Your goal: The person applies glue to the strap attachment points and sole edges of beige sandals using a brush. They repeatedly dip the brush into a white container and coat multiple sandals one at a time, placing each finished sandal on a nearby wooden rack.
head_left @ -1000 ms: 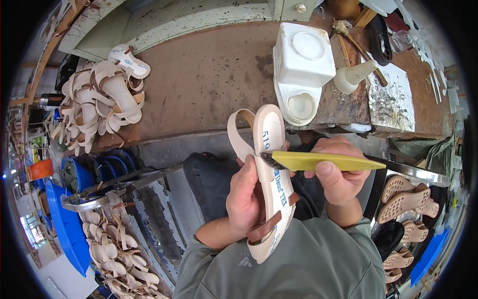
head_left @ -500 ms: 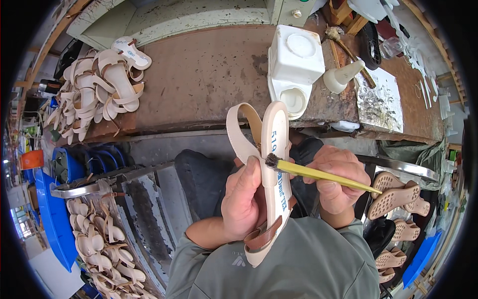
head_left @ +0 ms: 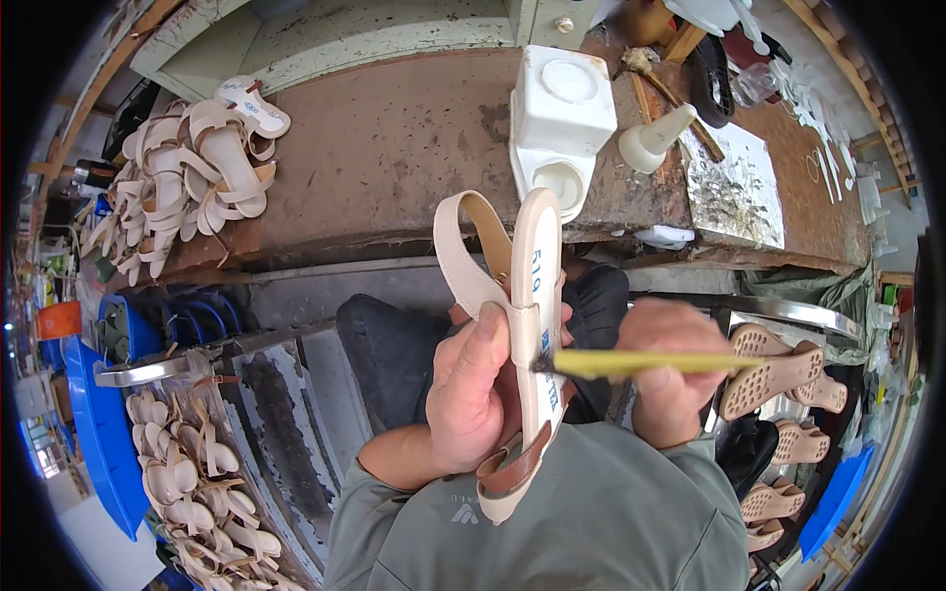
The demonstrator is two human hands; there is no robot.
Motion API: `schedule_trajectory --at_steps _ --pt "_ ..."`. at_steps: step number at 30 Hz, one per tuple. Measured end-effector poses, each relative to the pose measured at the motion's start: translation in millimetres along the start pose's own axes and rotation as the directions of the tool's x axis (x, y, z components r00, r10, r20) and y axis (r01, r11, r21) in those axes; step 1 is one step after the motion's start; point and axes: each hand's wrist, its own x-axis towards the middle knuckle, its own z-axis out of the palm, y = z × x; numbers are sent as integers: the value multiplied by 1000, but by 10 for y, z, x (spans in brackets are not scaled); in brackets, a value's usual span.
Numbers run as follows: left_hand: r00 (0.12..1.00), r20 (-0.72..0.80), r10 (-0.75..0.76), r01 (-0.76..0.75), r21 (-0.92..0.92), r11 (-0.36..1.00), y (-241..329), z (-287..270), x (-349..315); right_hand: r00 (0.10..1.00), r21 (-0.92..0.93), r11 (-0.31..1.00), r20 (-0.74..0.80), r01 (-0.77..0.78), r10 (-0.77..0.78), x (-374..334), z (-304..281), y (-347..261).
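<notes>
A beige sandal [head_left: 537, 266] with a brown toe strap stands heel-up in front of my chest, its printed insole facing right. My left hand [head_left: 468, 389] grips it round the middle, thumb on the sandal's side. The looped beige ankle strap [head_left: 455, 241] rises above that hand. In my right hand [head_left: 673, 364], blurred by motion, is a brush [head_left: 601, 363] with a yellow-green handle, held level. Its dark bristles touch the edge of the insole near the middle. Beyond the heel, a white plastic container [head_left: 562, 103] with an open cup-like front stands on the workbench.
Sandals lie heaped on the bench [head_left: 394, 128] at far left, with another pile [head_left: 187, 483] at lower left. Soles with round holes [head_left: 774, 379] are stacked at right. A white nozzle-topped bottle [head_left: 655, 138] and a stained sheet [head_left: 734, 187] lie at the bench's right.
The brush tip has moved down along the sandal's edge toward the toe, and its handle has swung from slanted to nearly level. My left hand keeps its grip. The whole view has shifted slightly.
</notes>
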Motion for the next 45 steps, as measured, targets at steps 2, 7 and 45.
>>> schedule_trajectory --at_steps 2,7,45 --pt "1000 -9 17 -17 -10 1000 -9 31 -38 996 -123 989 25 -86 89 106 -87 -7" --pt "997 -16 81 -82 -86 993 -11 81 -25 990 -86 987 -21 136 -138 100 106 56" --pt "963 -59 264 -258 87 962 65 235 -61 979 121 979 103 164 -177 -106 52 -155"
